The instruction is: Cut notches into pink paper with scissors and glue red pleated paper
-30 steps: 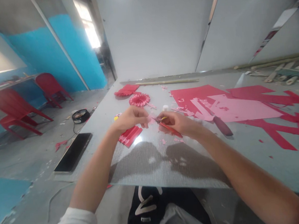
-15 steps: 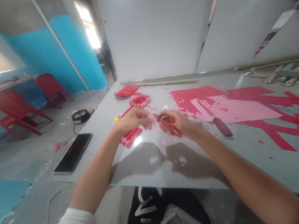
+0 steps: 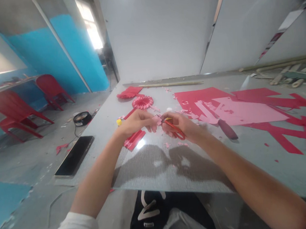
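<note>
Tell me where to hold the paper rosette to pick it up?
Pinch the paper rosette by its pleated rim with your fingers, coming from the near side: it lies flat on the table, so the rim is probably easiest to lift.

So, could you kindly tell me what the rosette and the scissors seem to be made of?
The pleated rosette looks like matte red-pink paper, judging by its crisp folds. The scissors have glossy red handles, apparently plastic; blades hidden by the right hand.

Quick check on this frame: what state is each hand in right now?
Left hand: closed, pinching a small piece of pink paper.
Right hand: closed, holding red-handled scissors.
</note>
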{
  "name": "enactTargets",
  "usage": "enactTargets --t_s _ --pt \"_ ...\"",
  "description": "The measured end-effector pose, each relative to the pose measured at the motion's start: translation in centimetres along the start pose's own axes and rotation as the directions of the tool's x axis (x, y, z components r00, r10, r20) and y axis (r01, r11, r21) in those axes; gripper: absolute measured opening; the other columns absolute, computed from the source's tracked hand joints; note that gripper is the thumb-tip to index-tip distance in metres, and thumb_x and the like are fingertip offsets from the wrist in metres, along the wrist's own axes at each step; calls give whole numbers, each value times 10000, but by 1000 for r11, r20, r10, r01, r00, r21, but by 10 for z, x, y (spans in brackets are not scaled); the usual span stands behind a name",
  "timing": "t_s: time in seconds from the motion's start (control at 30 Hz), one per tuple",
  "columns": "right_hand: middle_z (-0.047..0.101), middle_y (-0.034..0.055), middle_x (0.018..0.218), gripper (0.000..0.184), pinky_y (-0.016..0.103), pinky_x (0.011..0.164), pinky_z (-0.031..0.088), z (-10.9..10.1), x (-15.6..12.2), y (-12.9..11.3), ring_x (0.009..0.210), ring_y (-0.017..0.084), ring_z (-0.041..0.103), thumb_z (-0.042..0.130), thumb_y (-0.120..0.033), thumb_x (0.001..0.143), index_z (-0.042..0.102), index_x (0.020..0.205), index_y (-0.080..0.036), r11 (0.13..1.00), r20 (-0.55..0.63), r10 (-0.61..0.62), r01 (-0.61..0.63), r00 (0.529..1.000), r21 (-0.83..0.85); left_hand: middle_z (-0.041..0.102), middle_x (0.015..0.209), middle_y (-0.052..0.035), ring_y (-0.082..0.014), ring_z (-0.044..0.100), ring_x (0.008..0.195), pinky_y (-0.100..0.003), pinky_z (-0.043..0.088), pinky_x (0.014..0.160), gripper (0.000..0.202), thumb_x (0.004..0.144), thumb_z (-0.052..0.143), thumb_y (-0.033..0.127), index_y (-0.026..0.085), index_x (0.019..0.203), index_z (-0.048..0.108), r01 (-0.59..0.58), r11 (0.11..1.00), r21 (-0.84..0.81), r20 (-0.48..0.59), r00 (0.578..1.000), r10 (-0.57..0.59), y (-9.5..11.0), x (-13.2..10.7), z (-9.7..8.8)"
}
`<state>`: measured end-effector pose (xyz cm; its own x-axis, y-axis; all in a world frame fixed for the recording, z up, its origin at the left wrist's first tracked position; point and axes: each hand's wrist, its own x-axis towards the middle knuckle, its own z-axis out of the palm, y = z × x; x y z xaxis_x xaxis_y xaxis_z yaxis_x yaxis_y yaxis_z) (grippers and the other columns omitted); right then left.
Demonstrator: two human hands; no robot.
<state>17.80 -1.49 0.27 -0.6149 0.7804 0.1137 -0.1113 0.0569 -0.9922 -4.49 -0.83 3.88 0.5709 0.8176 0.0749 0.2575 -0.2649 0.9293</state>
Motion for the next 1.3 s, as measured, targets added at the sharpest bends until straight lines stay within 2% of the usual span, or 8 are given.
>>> enactTargets --t_s 0.3,0.47,0.63,1.3 --pt "555 -45 672 330 237 473 349 1 0 0 548 94 472 787 -413 804 574 970 -222 1000 -2 -12 12 1000 10 735 735 -101 -134 663 660 -246 546 667 392 887 677 473 120 747 772 -8 1000 2 10 1000 8 0 0 0" --pt "566 -38 671 344 242 466 331 4 -1 -3 516 82 440 757 -472 816 570 946 -214 1000 -16 -10 10 1000 3 740 750 -109 -140 669 670 -256 551 674 372 891 679 459 116 786 780 -3 1000 2 21 1000 3 -3 0 -2" --pt "566 -37 670 351 238 461 333 4 0 -3 533 91 475 770 -462 802 570 957 -218 1000 -28 -15 14 1000 -7 737 743 -104 -139 673 663 -246 547 656 399 886 677 491 115 800 781 7 1000 -2 23 1000 -7 -5 0 -3" --pt "547 -34 652 276 237 446 303 8 -3 -9 534 86 432 718 -409 834 566 938 -203 999 -47 -22 20 999 -37 740 746 -99 -133 665 665 -238 546 663 410 885 674 498 115 784 782 5 999 42 46 999 -7 -1 -1 -3"
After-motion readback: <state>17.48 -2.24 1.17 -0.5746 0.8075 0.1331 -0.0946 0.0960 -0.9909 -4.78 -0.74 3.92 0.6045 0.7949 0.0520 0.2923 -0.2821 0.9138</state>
